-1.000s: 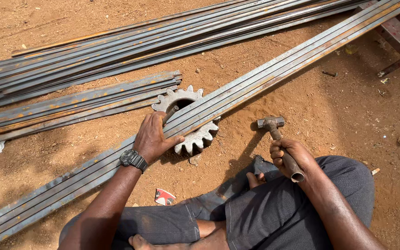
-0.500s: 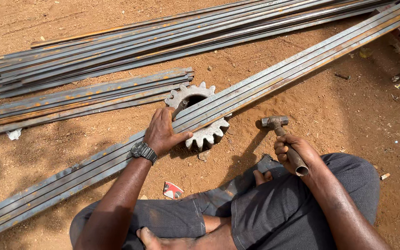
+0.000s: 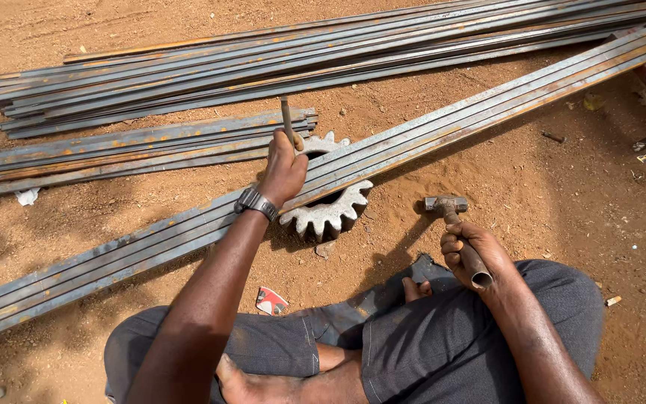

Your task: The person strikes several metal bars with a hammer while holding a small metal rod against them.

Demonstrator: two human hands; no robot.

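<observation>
Head view: long steel bars (image 3: 428, 142) cross the frame from lower left to upper right over red dirt ground (image 3: 562, 187), with more stacked bars (image 3: 188, 67) along the top. A toothed gear (image 3: 328, 213) lies under the bars at centre. The left hand (image 3: 284, 168) is clenched around a thin metal rod (image 3: 286, 120), held upright on the bars; half a second ago it lay flat there. The right hand (image 3: 472, 251) grasps a hammer (image 3: 454, 224) at centre right, head resting on the ground.

Steel bars (image 3: 428, 142) dull, rust-streaked; gear (image 3: 330, 213) rough grey metal; hammer (image 3: 454, 224) worn steel.
</observation>
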